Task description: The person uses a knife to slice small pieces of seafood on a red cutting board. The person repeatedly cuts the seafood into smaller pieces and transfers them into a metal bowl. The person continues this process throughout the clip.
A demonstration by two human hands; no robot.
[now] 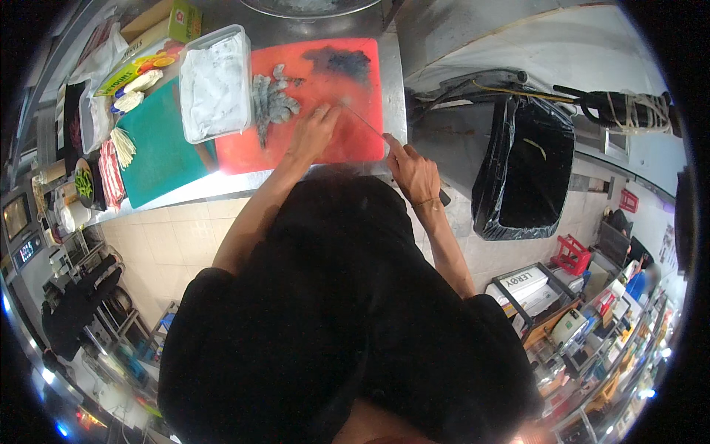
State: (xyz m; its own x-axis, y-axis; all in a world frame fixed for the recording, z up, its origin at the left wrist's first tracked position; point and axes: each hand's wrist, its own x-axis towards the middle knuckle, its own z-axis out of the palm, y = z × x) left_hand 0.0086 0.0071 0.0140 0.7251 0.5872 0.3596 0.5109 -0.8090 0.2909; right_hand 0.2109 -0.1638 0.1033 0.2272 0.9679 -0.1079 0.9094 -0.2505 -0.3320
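Observation:
My right hand (413,169) grips a knife, whose thin blade (361,119) points up and left across the red cutting board (358,147). My left hand (313,133) rests low over the board, left of the blade's tip. Its fingers are bent down, and whatever may lie under them is hidden. Just left of those fingers lies a pile of grey raw shrimp (273,105). A dark, wet heap (344,62), too blurred to name, covers the board's far right part. Along the left edge stands a clear plastic container (247,105) with a white lining (216,83).
A green cutting board (158,150) carries sliced red-and-white meat sticks (111,172) and pale strips (123,147) at its edge. A metal bowl (310,12) stands beyond. To the right is a bin lined with black plastic (527,177). Behind it a red crate (571,255) sits near shelves.

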